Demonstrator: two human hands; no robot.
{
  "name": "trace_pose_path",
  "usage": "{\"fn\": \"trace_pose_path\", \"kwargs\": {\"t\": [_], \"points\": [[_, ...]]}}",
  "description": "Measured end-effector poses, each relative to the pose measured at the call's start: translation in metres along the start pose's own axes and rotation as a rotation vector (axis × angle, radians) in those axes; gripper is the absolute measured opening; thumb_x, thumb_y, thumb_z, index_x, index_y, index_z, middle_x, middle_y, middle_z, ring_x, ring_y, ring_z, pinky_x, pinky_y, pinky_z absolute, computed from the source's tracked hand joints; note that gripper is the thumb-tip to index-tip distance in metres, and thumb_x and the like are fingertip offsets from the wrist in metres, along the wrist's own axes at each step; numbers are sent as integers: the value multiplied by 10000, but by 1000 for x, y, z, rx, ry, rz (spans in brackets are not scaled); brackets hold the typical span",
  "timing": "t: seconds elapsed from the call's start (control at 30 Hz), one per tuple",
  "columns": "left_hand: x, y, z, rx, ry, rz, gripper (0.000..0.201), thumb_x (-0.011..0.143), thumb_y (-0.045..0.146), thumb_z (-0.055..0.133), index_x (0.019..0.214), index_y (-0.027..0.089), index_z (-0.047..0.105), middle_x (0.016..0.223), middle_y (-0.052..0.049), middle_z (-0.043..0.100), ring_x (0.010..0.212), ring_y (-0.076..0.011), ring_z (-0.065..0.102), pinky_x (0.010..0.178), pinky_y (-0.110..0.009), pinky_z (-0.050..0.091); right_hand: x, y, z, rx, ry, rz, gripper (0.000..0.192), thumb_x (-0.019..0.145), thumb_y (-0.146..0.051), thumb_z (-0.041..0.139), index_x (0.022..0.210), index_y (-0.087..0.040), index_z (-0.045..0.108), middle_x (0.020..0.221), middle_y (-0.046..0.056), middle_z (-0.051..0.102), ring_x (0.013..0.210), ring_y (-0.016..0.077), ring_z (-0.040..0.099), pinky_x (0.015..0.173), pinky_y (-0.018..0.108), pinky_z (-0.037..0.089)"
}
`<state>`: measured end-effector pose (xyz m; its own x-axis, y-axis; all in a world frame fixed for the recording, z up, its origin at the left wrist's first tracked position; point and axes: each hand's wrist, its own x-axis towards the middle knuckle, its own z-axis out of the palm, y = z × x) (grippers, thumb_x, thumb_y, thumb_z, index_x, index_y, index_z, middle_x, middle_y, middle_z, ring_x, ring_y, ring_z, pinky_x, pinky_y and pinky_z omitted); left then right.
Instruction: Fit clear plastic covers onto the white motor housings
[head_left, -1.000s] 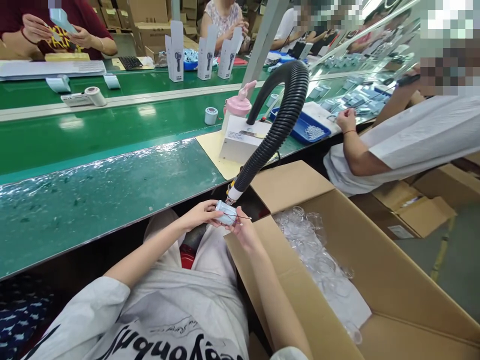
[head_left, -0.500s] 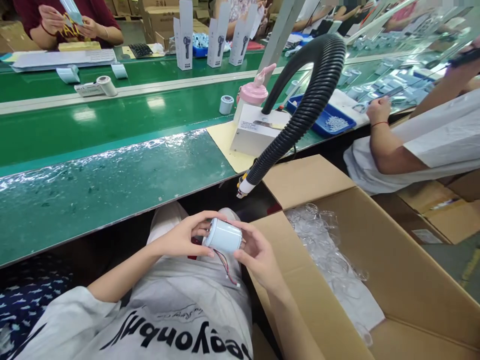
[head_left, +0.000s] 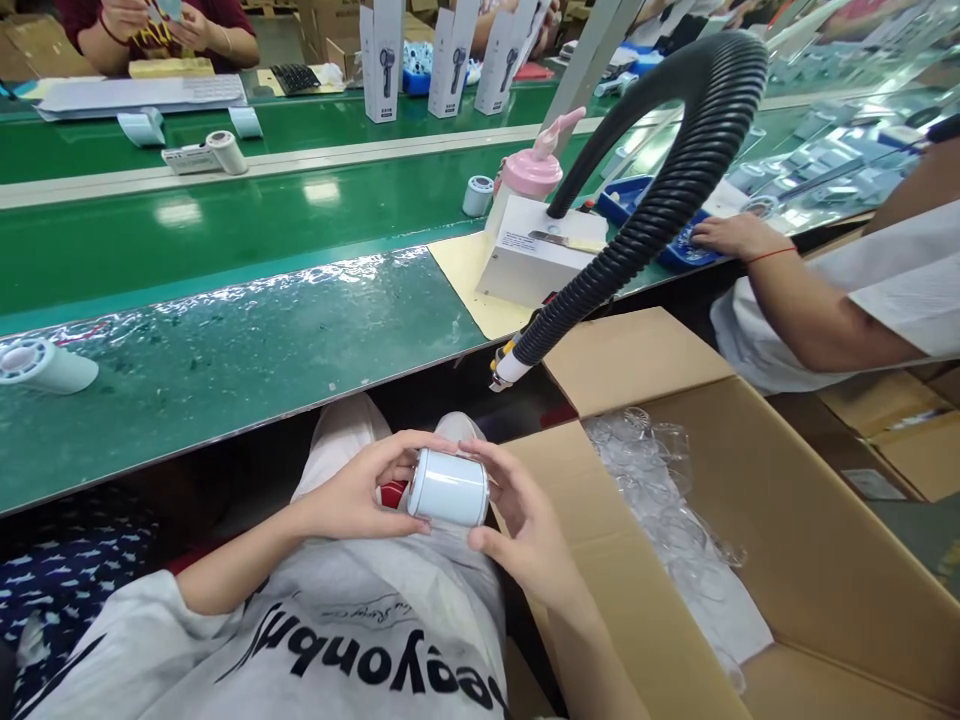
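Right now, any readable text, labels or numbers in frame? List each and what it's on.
"heeyonbu", roughly, seen upside down, first letters unsure: black print on the grey T-shirt below both hands.
Tall white cartons with a black device picture: small print, too small to read.
White box under the black ribbed hose: label blurred.
Pale blue cylinder, held by left hand and right hand: no text visible.
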<state>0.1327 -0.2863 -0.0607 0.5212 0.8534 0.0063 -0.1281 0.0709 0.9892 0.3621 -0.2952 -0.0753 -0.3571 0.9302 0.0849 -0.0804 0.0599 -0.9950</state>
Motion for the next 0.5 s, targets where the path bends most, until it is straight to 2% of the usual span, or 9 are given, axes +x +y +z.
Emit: {"fn": "trace_pose_path", "kwargs": {"t": [0.07, 0.13, 0.27, 0.37, 0.43, 0.5], "points": [[0, 0, -2, 34, 7, 10, 651, 771, 228, 849, 1357, 267, 568, 1379, -112, 598, 1176, -255, 666, 987, -381, 566, 0, 0, 0, -15, 5, 11, 629, 797, -522, 848, 1359, -333, 639, 1269, 86, 703, 1137, 276, 699, 951, 406, 635], [-1, 0, -4, 47, 6, -6, 694, 752, 259, 871, 1371, 276, 557, 1405, -114, 576, 1216, -273, 642, 1014, -405, 555, 0, 2, 0, -59, 31, -42, 577, 805, -430, 865, 1335, -337, 656, 1259, 79, 708, 1136, 280, 700, 924, 408, 647], [-3, 3, -9, 43, -19, -101, 829, 711, 386, 907, 1426, 277, 502, 1372, -116, 599, 1221, -291, 626, 1030, -434, 529, -1, 8, -1, -252, 64, -219, 615, 764, -233, 894, 1318, -365, 663, 1329, 73, 688, 1230, 303, 661, 1005, 463, 608], [-5, 3, -7, 13, -6, -206, 755, 788, 495, 826, 1421, 235, 509, 1243, -111, 654, 1107, -261, 659, 954, -407, 547, -2, 11, 1, -362, 33, -334, 660, 786, -121, 834, 1351, -398, 636, 1340, 52, 688, 1202, 286, 681, 1011, 461, 600], [-7, 2, -3, -30, 16, -256, 722, 803, 492, 811, 1403, 216, 520, 1188, -107, 670, 1064, -252, 671, 915, -393, 559, -3, 12, -1, -388, -17, -402, 683, 803, -109, 810, 1376, -422, 610, 1369, 38, 672, 1203, 271, 682, 1007, 445, 601], [-9, 0, 1, -46, 53, -257, 756, 756, 423, 861, 1399, 222, 518, 1211, -108, 666, 1094, -263, 672, 932, -399, 564, -2, 15, -12, -415, -40, -426, 659, 820, -192, 825, 1396, -414, 592, 1430, 50, 632, 1254, 282, 653, 1037, 465, 579]]}}
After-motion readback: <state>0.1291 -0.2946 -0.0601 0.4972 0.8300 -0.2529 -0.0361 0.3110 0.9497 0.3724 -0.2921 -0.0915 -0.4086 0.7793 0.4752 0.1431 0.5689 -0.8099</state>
